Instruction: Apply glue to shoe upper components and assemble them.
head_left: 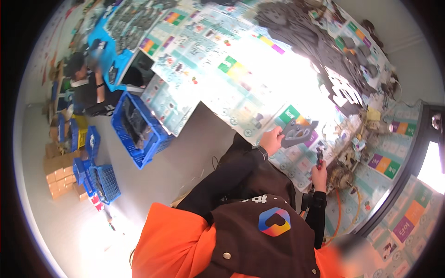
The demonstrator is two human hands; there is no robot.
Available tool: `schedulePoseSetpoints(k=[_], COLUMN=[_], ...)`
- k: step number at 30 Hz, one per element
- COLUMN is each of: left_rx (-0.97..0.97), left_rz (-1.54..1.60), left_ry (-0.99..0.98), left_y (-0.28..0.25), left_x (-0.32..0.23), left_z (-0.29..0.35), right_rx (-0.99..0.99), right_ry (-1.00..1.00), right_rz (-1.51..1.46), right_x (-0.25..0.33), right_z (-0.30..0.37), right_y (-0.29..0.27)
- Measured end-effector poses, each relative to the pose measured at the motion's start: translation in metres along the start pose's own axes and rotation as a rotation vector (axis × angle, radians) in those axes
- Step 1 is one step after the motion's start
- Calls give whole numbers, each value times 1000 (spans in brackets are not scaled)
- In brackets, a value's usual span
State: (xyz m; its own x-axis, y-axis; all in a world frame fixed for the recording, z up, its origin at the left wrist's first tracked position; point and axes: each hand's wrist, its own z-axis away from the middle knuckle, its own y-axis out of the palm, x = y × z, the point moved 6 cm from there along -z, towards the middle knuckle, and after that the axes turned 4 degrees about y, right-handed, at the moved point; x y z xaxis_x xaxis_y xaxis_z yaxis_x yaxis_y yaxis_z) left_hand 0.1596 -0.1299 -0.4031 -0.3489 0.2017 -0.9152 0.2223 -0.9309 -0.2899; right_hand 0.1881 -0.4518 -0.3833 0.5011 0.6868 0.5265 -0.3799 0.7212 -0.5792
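My left hand [271, 141] is closed on the near left edge of a flat grey part [298, 133] with cut-out openings, perhaps plastic. That part is held over the near edge of the table, tilted toward me. To its right, my right hand [319, 177] grips a small hand tool with red handles and a dark head, which looks like a pair of pliers [320, 159]. The tool's head points up and away from me, apart from the grey part. My right fingers partly hide the handles.
A patterned sheet covers the table [232, 95], glaring bright in the middle. Dark grey parts [296, 32] are heaped at the far right. Small clutter [345, 157] lies right of my hands. A blue crate [139, 129] stands left, near another person [90, 83]. Cardboard boxes [60, 173] are stacked farther left.
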Motion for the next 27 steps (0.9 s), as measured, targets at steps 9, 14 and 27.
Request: schedulePoseSetpoints(k=[9, 14, 27], left_rx=[-822, -1114, -951], left_rz=[653, 692, 337], left_ry=[-46, -256, -380], left_y=[-366, -569, -677], left_x=[121, 223, 302], left_z=[-65, -93, -159], right_rx=[-100, -164, -241], right_ry=[-103, -203, -86], right_rz=[174, 239, 358], right_x=[-5, 16, 67], right_z=[4, 18, 37], right_y=[18, 32, 70])
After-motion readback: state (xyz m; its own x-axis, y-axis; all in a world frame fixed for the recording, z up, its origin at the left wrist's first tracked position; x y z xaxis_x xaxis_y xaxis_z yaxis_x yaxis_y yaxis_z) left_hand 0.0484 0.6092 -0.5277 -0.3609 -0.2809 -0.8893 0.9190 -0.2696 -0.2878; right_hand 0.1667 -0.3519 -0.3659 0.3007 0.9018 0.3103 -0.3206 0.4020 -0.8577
